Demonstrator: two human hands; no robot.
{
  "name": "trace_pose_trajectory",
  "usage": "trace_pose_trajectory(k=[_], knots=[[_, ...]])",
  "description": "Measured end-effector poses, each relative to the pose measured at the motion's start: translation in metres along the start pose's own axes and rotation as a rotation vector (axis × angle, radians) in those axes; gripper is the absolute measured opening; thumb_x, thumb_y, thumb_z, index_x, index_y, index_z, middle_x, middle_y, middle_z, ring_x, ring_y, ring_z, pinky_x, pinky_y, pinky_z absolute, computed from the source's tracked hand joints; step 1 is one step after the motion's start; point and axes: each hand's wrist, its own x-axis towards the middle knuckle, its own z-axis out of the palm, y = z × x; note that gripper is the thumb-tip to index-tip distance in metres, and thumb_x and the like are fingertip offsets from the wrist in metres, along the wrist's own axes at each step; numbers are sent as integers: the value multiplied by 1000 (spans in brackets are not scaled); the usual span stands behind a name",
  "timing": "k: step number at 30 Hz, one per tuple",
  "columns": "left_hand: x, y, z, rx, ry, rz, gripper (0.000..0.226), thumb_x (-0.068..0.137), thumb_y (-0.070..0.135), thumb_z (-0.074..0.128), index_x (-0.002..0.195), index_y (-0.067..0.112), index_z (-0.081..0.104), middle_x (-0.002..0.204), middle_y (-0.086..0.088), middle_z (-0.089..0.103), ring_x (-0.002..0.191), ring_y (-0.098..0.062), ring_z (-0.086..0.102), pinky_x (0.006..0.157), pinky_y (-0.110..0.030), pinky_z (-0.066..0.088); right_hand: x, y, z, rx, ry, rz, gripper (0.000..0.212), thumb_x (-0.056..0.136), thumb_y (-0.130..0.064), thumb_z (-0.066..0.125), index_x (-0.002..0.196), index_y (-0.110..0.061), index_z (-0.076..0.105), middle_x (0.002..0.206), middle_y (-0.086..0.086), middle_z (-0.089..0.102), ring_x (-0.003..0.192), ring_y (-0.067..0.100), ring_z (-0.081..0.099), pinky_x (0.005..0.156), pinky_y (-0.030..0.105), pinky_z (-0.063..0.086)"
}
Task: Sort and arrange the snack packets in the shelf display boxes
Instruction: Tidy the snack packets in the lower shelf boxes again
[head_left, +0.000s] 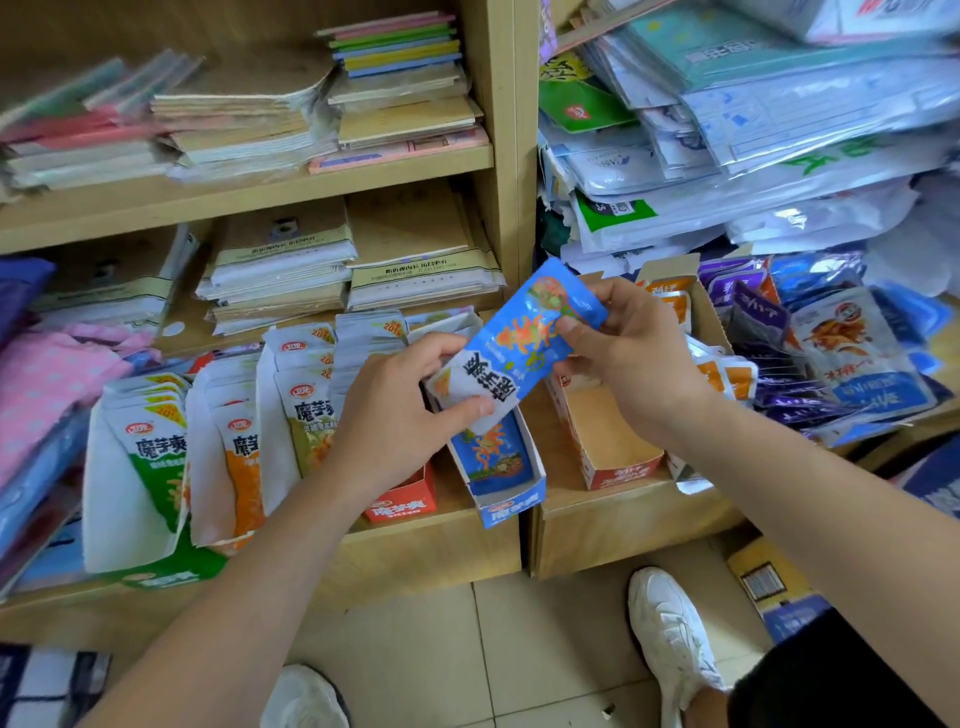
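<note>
A blue snack packet (519, 340) is held between both hands above the blue display box (511, 506), tilted with its white end low. My left hand (400, 415) pinches the white end, thumb on top. My right hand (631, 353) grips the blue upper end. Another blue packet (491, 449) lies inside that box. To the left stand green-and-white packets (150, 457), orange ones (239, 467) and more rows behind (306, 395). A red display box (402, 501) sits under my left wrist. An orange-red box (613, 447) at right looks largely empty at its front.
Purple and blue packets (810, 353) are heaped at the far right of the low shelf. Stacks of notebooks (280, 270) fill the upper shelves, plastic-wrapped paper goods (753, 130) pile at top right. Pink dotted fabric (47, 379) lies at left. White shoes (670, 639) stand on the tiled floor.
</note>
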Motion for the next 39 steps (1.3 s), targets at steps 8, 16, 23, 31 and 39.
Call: trace_pose_trajectory(k=[8, 16, 23, 31, 39], knots=[[7, 7, -16, -513, 312, -89, 21, 88, 7, 75, 92, 26, 69, 93, 10, 77, 88, -10, 73, 73, -28, 58, 5, 20, -6, -540, 9, 15, 38, 81, -29, 83, 110, -16, 63, 85, 2, 72, 78, 17, 70, 67, 35, 58], [7, -5, -22, -239, 249, 53, 26, 91, 10, 72, 92, 36, 68, 83, 20, 72, 75, 1, 64, 63, -18, 49, -3, 20, 5, -580, -165, -159, 48, 81, -28, 82, 125, -24, 63, 104, -11, 67, 93, 8, 65, 73, 19, 52], [8, -10, 1, 202, 128, 181, 12, 83, 36, 77, 93, 31, 74, 87, 16, 71, 84, -9, 64, 74, -35, 50, -9, 33, 16, -809, -299, -280, 63, 80, -25, 83, 137, -24, 55, 112, -9, 67, 90, 5, 63, 75, 26, 56], [15, -23, 2, 732, -4, 162, 61, 85, 65, 63, 136, 31, 61, 124, 12, 66, 126, -19, 44, 100, -44, 30, -3, 43, 12, -1031, -296, -368, 82, 76, -28, 86, 147, -26, 44, 131, -5, 44, 115, 7, 46, 86, 32, 57], [14, -21, -11, 298, -38, 165, 24, 78, 56, 57, 87, 45, 76, 81, 27, 67, 104, -2, 49, 89, -32, 17, -1, 43, 14, -1089, -385, -481, 62, 71, -35, 88, 127, -24, 64, 141, 1, 46, 126, 27, 38, 98, 46, 47]])
